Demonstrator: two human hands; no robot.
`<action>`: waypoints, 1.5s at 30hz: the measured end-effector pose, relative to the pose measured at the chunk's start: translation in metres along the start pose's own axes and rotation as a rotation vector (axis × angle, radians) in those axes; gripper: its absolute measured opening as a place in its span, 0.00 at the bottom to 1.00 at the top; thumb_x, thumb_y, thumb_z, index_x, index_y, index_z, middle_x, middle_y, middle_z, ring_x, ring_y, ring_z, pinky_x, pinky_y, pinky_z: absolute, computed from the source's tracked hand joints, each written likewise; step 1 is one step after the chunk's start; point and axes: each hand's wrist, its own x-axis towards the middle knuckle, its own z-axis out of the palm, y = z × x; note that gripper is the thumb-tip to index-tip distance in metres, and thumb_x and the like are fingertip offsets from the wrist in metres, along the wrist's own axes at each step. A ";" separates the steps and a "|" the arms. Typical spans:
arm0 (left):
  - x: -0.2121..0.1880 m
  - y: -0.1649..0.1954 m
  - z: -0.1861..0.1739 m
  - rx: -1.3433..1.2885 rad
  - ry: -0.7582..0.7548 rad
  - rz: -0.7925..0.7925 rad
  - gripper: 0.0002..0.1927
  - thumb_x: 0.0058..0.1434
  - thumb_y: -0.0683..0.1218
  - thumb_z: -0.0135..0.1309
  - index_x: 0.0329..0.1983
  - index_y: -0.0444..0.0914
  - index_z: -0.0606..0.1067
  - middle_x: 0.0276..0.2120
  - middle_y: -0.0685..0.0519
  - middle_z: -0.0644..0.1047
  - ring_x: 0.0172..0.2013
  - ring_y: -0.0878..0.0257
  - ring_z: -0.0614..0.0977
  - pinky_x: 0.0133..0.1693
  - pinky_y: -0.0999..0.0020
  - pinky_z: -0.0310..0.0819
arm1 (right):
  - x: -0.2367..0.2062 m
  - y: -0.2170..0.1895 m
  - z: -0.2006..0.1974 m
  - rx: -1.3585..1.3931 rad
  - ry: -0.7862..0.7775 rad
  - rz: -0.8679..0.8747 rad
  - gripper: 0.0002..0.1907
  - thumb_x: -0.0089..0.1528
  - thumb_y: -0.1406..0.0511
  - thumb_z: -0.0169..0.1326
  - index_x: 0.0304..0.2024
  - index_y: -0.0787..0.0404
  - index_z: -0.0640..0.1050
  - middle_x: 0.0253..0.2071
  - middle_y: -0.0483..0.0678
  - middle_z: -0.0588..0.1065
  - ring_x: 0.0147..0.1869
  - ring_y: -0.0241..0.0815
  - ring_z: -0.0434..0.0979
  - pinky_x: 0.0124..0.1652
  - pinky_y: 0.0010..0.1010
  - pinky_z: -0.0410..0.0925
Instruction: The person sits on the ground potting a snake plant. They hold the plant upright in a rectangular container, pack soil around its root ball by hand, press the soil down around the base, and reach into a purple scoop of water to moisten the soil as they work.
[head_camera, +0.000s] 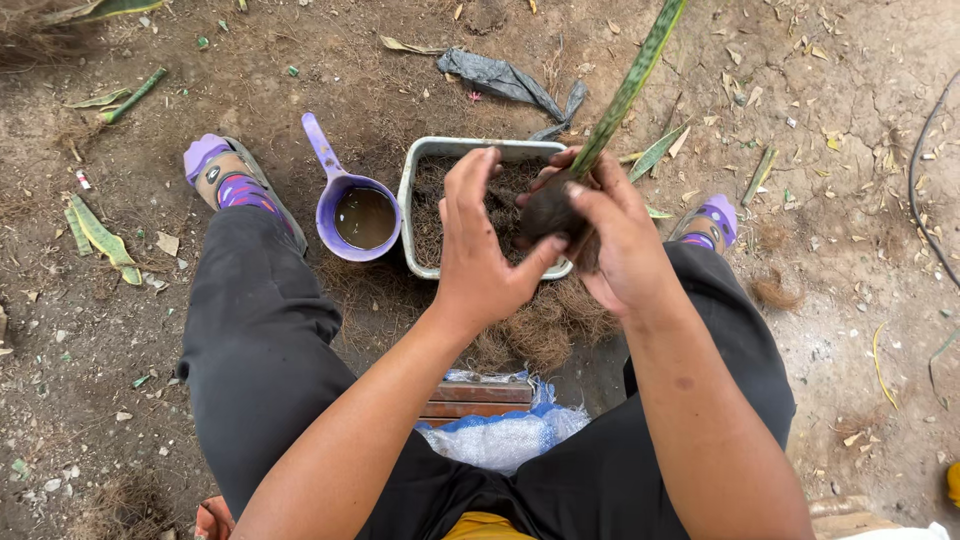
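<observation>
both hands cup a dark root ball (552, 212) on a striped leaf cutting (628, 90): left hand (480, 250) pressing, right hand (620, 245) grasping; fibre tray (408, 200) beneath, ball looks part-formed.

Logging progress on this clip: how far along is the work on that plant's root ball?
Done: the long green leaf already carries a dark, packed root ball. In hand: right hand grips it, left hand presses its side. Left: no fibre wraps the ball yet; brown fibre sits in the grey tub and on the ground, and the purple dipper holds brown water.
</observation>
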 end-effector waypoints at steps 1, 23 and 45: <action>0.001 -0.002 -0.002 -0.002 0.013 -0.041 0.51 0.58 0.56 0.68 0.75 0.38 0.51 0.69 0.40 0.61 0.68 0.46 0.67 0.69 0.48 0.57 | -0.001 0.000 0.000 -0.148 -0.005 -0.044 0.17 0.66 0.71 0.48 0.57 0.65 0.69 0.51 0.52 0.75 0.55 0.45 0.78 0.55 0.36 0.73; -0.002 -0.010 0.038 -1.284 0.104 -1.056 0.13 0.72 0.51 0.48 0.43 0.35 0.72 0.36 0.50 0.78 0.35 0.63 0.81 0.41 0.65 0.79 | -0.003 0.068 0.013 -0.631 0.220 -0.696 0.38 0.75 0.42 0.32 0.75 0.63 0.57 0.71 0.54 0.60 0.78 0.47 0.58 0.73 0.42 0.56; 0.007 -0.011 0.037 -0.786 0.218 -0.487 0.17 0.78 0.50 0.40 0.60 0.35 0.68 0.50 0.45 0.76 0.52 0.62 0.76 0.58 0.65 0.69 | 0.030 0.060 0.013 -0.091 0.167 -0.305 0.29 0.75 0.52 0.33 0.73 0.60 0.59 0.69 0.52 0.65 0.66 0.44 0.69 0.68 0.38 0.64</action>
